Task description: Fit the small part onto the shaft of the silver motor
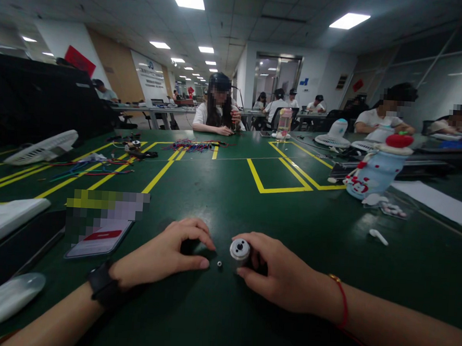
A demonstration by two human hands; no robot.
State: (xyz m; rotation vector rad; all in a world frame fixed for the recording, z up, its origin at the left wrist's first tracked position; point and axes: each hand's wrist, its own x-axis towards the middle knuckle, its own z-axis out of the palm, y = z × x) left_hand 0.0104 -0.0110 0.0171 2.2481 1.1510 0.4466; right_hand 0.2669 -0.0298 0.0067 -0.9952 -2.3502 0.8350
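Left hand: fingers curled on the table, holding nothing visible.
Right hand: fingers closed around small motor.
Tiny ring: at motor's 8 o'clock.

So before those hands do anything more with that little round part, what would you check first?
1. Right hand has a grip on the small silver cylinder: ok, fingers wrap its side.
2. Cylinder's open end faces up: ok.
3. Tiny ring piece is free on the green mat: ok, it lies between the hands, apart from the cylinder.
4. Left hand holds something: cannot tell, its fingers curl over a dark spot.
5. Phone is away from the work: ok, it lies left of the left hand.
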